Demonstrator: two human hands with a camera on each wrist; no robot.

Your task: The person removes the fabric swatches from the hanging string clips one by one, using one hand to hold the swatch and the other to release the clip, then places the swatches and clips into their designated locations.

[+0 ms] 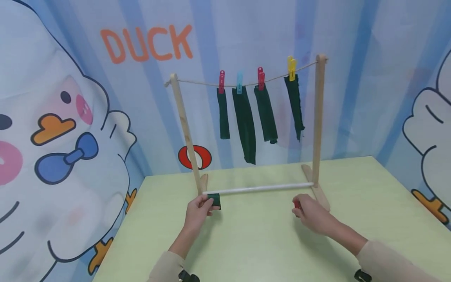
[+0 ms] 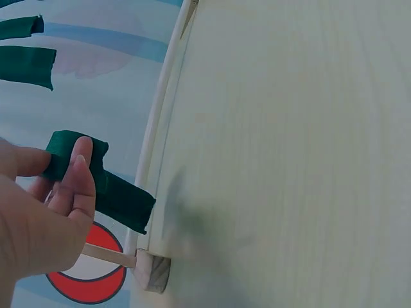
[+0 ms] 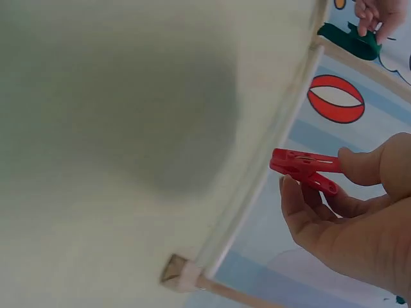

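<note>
My left hand (image 1: pixel 198 213) pinches a dark green cloth strip (image 2: pixel 125 199) between thumb and fingers; in the left wrist view the strip folds over, with one end hanging out past the fingers. A red clothespin (image 3: pixel 305 168) is held in my right hand (image 1: pixel 311 213), thumb on one handle and fingers under the other. Its tip end looks closed in the right wrist view. Both hands are above the table, before a wooden drying rack. Along the rack's string (image 1: pixel 197 82) hang green strips (image 1: pixel 244 125), each under a red, blue or yellow clothespin (image 1: pixel 291 69).
Two wooden posts (image 1: pixel 318 117) hold up the string, with feet (image 1: pixel 318 196) on the pale table (image 1: pixel 253 243). A white rod (image 1: pixel 260 188) joins the posts low down. Behind stands a blue striped backdrop (image 1: pixel 243 35) printed with ducks.
</note>
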